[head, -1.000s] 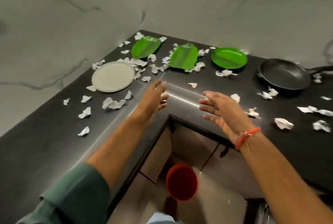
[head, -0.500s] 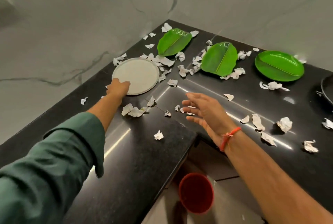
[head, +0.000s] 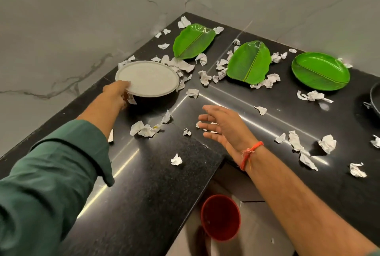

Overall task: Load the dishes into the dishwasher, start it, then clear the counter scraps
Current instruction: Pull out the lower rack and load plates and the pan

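Black speckled counter; green leaf-veined plates; pale grey plate; red bin.

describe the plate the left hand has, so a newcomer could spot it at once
Start at the wall corner of the black counter and come forward past the leftmost green leaf plate. The white plate is there, its near edge held by the left hand. It alone is round and pale.

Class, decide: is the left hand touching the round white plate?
Touching. The head view shows the left hand gripping the white plate's near rim, fingers curled round it.

Black counter: three green plates, paper scraps (crumpled, scattered).
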`<state>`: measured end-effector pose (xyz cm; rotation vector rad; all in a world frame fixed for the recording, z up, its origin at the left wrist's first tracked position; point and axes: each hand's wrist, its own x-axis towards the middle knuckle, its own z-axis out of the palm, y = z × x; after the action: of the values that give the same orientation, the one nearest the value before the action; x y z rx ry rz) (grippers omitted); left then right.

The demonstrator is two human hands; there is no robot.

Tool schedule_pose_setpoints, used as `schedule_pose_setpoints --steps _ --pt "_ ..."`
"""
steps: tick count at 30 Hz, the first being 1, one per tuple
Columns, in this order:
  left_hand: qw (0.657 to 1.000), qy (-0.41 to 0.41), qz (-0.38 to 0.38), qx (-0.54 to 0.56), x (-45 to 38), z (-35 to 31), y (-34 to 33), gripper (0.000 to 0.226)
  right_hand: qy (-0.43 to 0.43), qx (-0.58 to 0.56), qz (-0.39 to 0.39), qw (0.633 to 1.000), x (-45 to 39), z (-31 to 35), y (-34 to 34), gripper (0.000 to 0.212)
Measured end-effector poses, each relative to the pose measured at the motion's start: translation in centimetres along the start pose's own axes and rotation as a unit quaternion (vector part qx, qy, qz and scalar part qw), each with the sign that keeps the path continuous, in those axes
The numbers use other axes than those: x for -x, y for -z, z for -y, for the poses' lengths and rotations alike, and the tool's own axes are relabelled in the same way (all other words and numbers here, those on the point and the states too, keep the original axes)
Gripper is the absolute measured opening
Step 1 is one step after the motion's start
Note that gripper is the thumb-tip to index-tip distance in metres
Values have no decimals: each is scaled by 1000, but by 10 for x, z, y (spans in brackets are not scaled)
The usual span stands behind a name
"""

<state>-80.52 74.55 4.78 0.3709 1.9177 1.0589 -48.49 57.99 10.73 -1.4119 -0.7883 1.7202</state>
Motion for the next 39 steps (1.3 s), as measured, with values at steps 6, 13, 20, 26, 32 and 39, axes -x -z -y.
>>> schedule_pose_setpoints --steps 6,13,20,26,32,39 --pt "991 -89 64 81 74 -9 6 25 16 -17 -13 1000 14 6 15 16" --pt "975 -91 192 68 204 33 -3 21 62 -61 -96 992 47 4 43 57" --pt "923 -58 371 -78 338 122 -68 37 133 -230 -212 940 160 -42 148 28" --pt "836 -99 508 -183 470 186 -114 38 161 -215 -404 875 291 -124 240 24" --pt "740 -179 606 -231 602 275 -147 29 184 -267 -524 788 421 -219 295 29" --pt "661 -145 668 -309 728 407 -150 26 172 -383 -633 650 557 -320 316 38"
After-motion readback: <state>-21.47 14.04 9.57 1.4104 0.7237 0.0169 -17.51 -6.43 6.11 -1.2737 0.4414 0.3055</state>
